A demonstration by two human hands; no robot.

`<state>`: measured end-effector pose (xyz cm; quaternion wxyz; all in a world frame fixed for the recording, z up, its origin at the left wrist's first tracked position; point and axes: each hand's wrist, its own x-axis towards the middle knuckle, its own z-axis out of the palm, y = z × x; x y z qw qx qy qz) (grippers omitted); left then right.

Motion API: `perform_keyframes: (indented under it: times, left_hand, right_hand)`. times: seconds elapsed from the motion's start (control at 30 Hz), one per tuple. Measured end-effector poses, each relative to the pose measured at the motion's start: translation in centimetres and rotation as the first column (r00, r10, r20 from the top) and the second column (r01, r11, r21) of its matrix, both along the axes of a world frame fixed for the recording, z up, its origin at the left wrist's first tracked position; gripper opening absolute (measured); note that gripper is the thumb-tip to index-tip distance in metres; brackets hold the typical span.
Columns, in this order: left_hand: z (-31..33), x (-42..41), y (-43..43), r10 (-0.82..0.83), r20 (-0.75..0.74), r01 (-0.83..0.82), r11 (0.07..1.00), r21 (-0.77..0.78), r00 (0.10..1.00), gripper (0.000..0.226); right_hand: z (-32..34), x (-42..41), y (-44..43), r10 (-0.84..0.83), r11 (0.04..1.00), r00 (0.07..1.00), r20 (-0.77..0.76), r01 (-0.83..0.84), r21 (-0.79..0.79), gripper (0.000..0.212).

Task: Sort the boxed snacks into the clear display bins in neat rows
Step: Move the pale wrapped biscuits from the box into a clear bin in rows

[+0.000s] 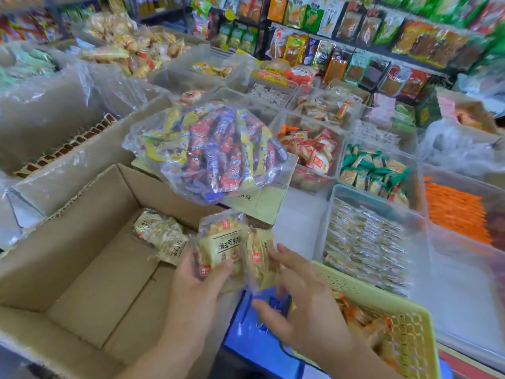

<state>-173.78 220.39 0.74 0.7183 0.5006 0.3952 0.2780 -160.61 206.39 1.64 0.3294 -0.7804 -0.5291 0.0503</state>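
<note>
- Left hand [199, 285] grips a pale yellow plastic snack packet [218, 242]; right hand [303, 302] pinches a second packet [259, 255], both over the open brown cardboard box [82, 255].
- Best squared together, then laid flat in rows in the clear plastic bin [332, 203].

Left hand [196, 280] grips a cream packet [221, 242], printed face up. Right hand [297, 305] holds a second packet [259, 258], touching the first on its right. Both are above the near right corner of an open cardboard box [82, 255]; more cream packets [161, 236] lie at its far side. Beyond it lies a clear bag of mixed wrapped snacks [213, 151]. To the right are clear bins: pale packets [366, 242], then green ones [374, 173] farther back. A yellow basket [396, 310] sits near right.
</note>
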Motion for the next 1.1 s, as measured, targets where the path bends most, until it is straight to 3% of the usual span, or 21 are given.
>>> perform_keyframes:
  times: [0.13, 0.17, 0.23, 0.37, 0.53, 0.7, 0.8, 1.1]
  left_hand:
    - [0.4, 2.8, -4.1, -0.066, -0.048, 0.07, 0.993, 0.095, 0.997, 0.037]
    - [0.4, 3.6, -5.1, -0.085, -0.061, 0.092, 0.989, 0.118, 0.994, 0.04]
    - [0.4, 5.3, -7.0, -0.121, -0.102, 0.134, 0.982, 0.132, 0.987, 0.043]
    - [0.1, 8.9, -10.7, -0.214, -0.168, 0.228, 0.971, 0.069, 0.962, 0.034]
    - [-0.3, 12.2, -13.7, -0.171, -0.165, 0.163, 0.985, -0.06, 0.971, 0.025]
    - [-0.9, 12.5, -14.0, -0.065, -0.224, 0.059, 0.998, -0.031, 0.972, 0.02]
    - [-1.2, 12.1, -13.9, -0.052, -0.235, 0.043, 0.998, -0.042, 0.971, 0.022]
    - [-2.5, 12.7, -14.0, 0.049, -0.31, -0.059, 0.998, -0.023, 0.949, 0.021]
  right_hand:
    - [-1.4, 2.4, -4.1, -0.044, 0.997, 0.895, -0.445, 0.066, 0.033, 0.078]
    - [-1.5, 3.1, -5.0, -0.037, 0.994, 0.858, -0.512, 0.087, 0.073, 0.081]
    - [-1.3, 4.8, -6.6, -0.062, 0.984, 0.821, -0.567, 0.146, 0.104, 0.062]
    - [-2.0, 8.8, -10.8, -0.285, 0.956, 0.835, -0.47, 0.282, -0.08, 0.024]
    - [-3.6, 14.0, -15.2, -0.33, 0.943, 0.805, -0.492, 0.3, -0.141, 0.035]
    - [-5.1, 20.9, -16.1, -0.423, 0.906, 0.819, -0.387, 0.392, -0.159, 0.039]
    - [-6.2, 24.2, -14.2, -0.402, 0.902, 0.873, -0.275, 0.326, -0.285, 0.044]
    - [-10.2, 25.6, -7.6, -0.123, 0.843, 0.964, -0.236, -0.024, -0.537, 0.046]
